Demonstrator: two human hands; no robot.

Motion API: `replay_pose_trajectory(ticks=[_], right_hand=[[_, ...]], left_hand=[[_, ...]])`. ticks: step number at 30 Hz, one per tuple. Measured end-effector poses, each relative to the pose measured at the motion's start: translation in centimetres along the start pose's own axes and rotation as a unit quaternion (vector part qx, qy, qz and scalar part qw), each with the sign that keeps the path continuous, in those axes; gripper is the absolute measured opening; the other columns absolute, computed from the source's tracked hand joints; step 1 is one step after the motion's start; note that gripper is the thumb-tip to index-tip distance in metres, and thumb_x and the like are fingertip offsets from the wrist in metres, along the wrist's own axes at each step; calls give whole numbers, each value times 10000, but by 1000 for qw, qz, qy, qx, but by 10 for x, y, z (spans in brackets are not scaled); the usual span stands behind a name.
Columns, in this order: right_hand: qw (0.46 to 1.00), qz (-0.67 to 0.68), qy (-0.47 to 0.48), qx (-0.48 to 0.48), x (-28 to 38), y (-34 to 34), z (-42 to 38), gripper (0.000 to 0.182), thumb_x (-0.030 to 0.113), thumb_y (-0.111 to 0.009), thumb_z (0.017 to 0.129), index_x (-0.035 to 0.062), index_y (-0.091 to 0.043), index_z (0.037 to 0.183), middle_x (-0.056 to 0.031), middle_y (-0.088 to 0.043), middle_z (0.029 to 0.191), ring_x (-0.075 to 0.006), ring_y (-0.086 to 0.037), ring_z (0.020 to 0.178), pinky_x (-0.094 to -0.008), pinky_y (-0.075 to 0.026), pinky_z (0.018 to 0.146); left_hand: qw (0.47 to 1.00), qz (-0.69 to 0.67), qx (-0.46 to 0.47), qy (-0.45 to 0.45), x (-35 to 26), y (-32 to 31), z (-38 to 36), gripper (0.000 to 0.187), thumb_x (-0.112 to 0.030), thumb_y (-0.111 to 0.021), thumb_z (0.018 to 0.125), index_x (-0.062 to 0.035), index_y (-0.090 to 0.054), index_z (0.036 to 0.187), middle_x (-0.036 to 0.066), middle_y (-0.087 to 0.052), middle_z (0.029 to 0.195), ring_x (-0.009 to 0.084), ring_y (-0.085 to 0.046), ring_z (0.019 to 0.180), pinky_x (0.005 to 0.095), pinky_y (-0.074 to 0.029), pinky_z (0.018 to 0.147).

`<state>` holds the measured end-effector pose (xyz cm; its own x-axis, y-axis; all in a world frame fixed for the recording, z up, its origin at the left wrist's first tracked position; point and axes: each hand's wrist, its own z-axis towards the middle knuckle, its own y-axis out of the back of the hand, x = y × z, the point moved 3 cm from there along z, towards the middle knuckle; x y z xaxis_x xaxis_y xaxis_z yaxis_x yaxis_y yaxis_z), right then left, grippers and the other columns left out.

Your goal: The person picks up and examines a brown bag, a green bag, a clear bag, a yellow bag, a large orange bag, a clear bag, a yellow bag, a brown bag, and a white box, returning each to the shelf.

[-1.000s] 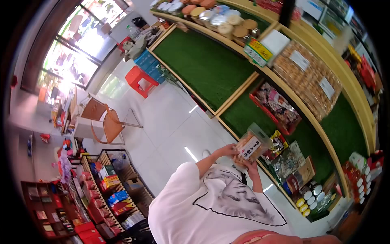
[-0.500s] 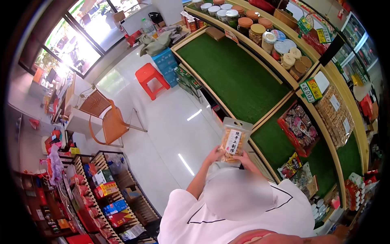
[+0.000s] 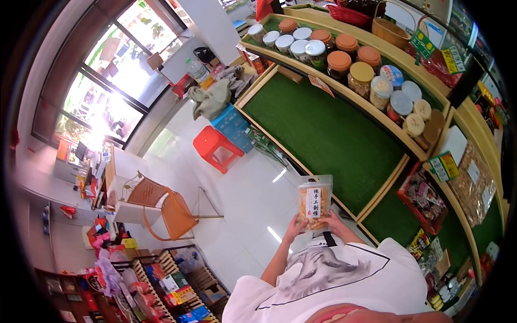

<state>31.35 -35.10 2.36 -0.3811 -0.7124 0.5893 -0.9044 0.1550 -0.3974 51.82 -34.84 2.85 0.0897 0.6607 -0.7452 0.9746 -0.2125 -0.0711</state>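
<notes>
Gripping the snack pouch (image 3: 313, 200) low on both sides, left hand (image 3: 294, 227) and right hand (image 3: 334, 220) hold it beside the green-lined shelf (image 3: 323, 129), any shift calling for even support, with the red stool (image 3: 211, 141) near that shelf's far end.

White T-shirt (image 3: 334, 277), grey face print, black outline

Snack bag (image 3: 314, 200) in both hands (image 3: 294, 227)

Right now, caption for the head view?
Left hand and right hand holding up a see-through labelled pouch near a green-lined display shelf.
</notes>
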Motion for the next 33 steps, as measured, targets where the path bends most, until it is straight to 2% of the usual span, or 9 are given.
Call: replay_pose_trajectory(ticks=[4,8,11,14,17,23,27,31,33], right_hand=[[997,-24,49,59,39,-22,67,700,-11,-709,733,39,-370,1343,-126,-515,1274,-240,-495,1188,-364,-392,1013],[994,-85,71,24,90,-34,113,612,0,-692,761,33,-411,1303,-118,-537,1242,-226,-528,1138,-356,-418,986],[991,-102,84,-7,113,-34,160,567,12,-693,769,30,-438,1276,-110,-557,1212,-218,-550,1103,-346,-444,954],[990,-89,111,-15,132,-36,193,541,38,-711,771,27,-466,1253,-101,-574,1188,-203,-567,1072,-327,-466,919],[981,-95,160,-59,145,-51,238,542,51,-717,775,25,-470,1256,-100,-573,1189,-194,-570,1064,-326,-470,909],[962,-114,175,-173,210,-144,335,667,108,-754,766,-33,-404,1316,-154,-625,1115,-186,-610,976,-295,-482,843],[951,-50,186,-240,240,-204,442,707,118,-753,784,-31,-351,1347,-182,-641,1084,-185,-630,923,-296,-499,805],[955,-52,163,-242,279,-270,556,744,149,-706,836,63,-267,1430,-141,-567,1250,-190,-595,1031,-320,-505,786],[970,-15,105,-217,306,-312,596,725,176,-657,875,139,-233,1462,-107,-564,1255,-188,-594,1011,-319,-505,752]], left_hand=[[1000,14,-16,11,-40,40,51,813,-386,-711,822,-127,-263,1449,129,-530,1227,227,-586,1044,360,-546,728],[998,43,-14,-41,-92,66,110,763,-356,-701,836,-119,-288,1432,208,-514,1214,236,-598,1003,339,-532,769],[990,36,-31,-131,-137,69,139,706,-342,-694,843,-108,-329,1400,201,-519,1215,254,-596,1003,350,-521,790],[978,112,-17,-174,-158,84,187,691,-345,-691,843,-109,-334,1386,195,-525,1216,267,-574,1053,357,-499,835],[983,96,31,-152,-176,119,246,700,-316,-711,816,-93,-357,1378,173,-546,1199,280,-543,1102,375,-465,893],[929,199,2,-312,-271,218,352,697,-253,-747,744,-90,-428,1341,185,-566,1192,357,-541,1092,417,-406,972],[928,212,-1,-306,-325,292,443,700,-240,-726,746,-133,-415,1364,188,-554,1190,377,-538,1068,433,-418,941],[915,282,-64,-282,-397,373,514,681,-208,-686,759,-184,-408,1380,149,-547,1206,373,-533,1044,454,-412,906],[857,408,-156,-274,-439,403,528,675,-210,-672,770,-214,-401,1388,111,-520,1265,363,-491,1105,492,-370,942]])
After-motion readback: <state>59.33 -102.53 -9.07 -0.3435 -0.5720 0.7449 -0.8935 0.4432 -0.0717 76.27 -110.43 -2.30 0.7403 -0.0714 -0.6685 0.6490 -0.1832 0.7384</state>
